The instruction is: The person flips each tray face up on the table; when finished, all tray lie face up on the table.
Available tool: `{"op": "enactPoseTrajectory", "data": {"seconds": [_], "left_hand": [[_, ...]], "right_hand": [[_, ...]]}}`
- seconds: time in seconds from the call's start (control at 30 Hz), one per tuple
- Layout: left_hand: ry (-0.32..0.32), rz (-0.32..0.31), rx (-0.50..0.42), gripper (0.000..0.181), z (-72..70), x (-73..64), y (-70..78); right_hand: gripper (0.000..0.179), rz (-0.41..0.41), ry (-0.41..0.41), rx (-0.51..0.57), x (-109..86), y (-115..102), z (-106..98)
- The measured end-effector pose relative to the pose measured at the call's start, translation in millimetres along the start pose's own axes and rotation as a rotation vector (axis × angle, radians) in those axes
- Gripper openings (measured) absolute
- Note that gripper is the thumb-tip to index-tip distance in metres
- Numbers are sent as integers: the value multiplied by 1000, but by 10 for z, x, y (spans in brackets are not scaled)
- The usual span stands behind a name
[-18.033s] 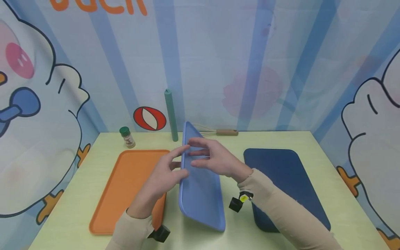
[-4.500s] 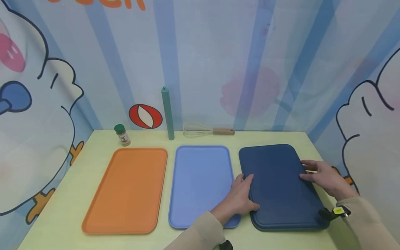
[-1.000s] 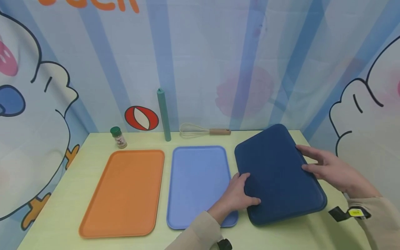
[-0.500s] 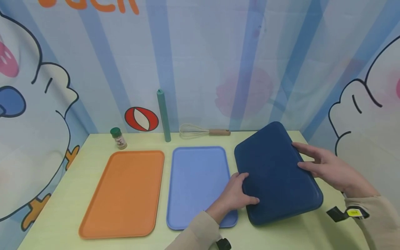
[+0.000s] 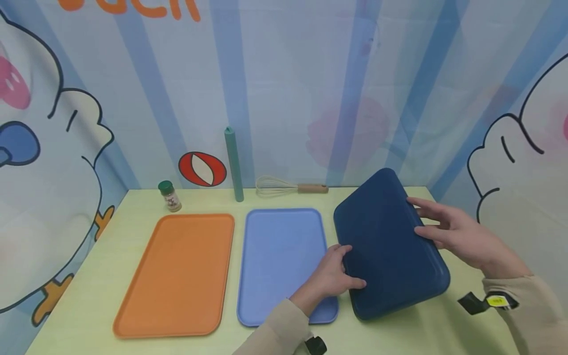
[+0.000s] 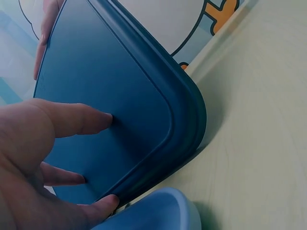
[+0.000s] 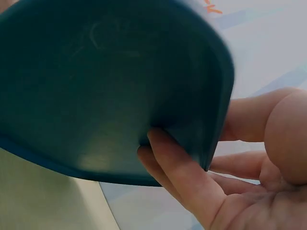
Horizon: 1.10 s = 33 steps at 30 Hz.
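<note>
A dark blue tray (image 5: 390,246) stands tilted at the right of the table, its right side raised and its lower left side near the tabletop. My right hand (image 5: 463,236) pinches the raised right edge; in the right wrist view its fingertips (image 7: 165,148) lie on one face with the thumb side beyond the rim. At the left edge my left hand (image 5: 330,276) grips, thumb and a fingertip on the face towards me. The left wrist view shows these fingers (image 6: 84,120) against the tray. Part of the left hand's fingers is hidden. A light blue tray (image 5: 279,256) lies flat under the left forearm.
An orange tray (image 5: 177,276) lies flat on the left. Along the back stand a green-capped spice jar (image 5: 170,197) and a tall green stick-like box (image 5: 234,165). A whisk (image 5: 293,188) lies beside them, before the printed cloth backdrop (image 5: 284,88).
The light blue tray, upright between my hands at first, now lies flat. Since then the dark blue tray has been lifted from flat; its right side keeps rising leftwards with my right hand.
</note>
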<state>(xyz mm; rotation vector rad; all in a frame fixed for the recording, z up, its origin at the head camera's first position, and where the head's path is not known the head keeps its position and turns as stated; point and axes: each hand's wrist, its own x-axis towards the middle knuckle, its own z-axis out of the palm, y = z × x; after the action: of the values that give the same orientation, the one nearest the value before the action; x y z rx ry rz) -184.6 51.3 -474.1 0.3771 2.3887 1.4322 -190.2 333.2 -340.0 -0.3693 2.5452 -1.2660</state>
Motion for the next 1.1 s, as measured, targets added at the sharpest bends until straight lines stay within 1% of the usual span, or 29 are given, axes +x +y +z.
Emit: {"op": "enactPoseTrajectory", "data": {"seconds": [0.13,0.4,0.83,1.1], "left_hand": [[-5,18,5,88,-19,3,-22],[-14,25,-10,88,-22,12,-44],[-48,34,-134,87,-36,10,-48],[-60,47,-127,86,-49,23,-68]], "right_hand": [[75,-10,3,0,13,-46,24],[74,-12,5,-7,17,-111,51],[75,-6,8,-40,7,-234,74],[72,-29,25,-73,36,-253,100]]}}
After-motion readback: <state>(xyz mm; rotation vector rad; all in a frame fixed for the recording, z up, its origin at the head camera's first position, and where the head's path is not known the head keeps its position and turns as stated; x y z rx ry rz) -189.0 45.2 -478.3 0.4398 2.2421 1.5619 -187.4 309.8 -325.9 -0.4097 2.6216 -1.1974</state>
